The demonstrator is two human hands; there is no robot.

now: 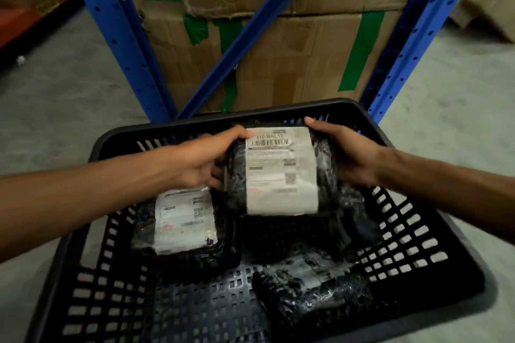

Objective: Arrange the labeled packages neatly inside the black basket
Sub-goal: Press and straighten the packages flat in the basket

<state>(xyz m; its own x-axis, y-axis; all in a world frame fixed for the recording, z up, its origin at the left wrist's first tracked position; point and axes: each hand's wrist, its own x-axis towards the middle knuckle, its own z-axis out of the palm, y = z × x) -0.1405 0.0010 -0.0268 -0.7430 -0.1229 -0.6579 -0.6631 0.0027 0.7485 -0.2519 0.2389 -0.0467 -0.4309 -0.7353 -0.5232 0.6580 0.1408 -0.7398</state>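
Note:
A black perforated basket (434,259) fills the lower view. Over its far half I hold a black-wrapped package with a white shipping label (281,172), label up. My left hand (206,160) grips its left side and my right hand (345,153) grips its right side. A second labeled package (184,224) lies in the basket at the left, just under my left hand. A third black package (315,284) lies at the near right, its label not in view.
Blue metal rack posts (122,44) and a diagonal brace stand just behind the basket, with large taped cardboard boxes (292,44) stacked between them. Grey concrete floor (55,97) lies on both sides. Flattened cardboard (485,8) lies at the far right.

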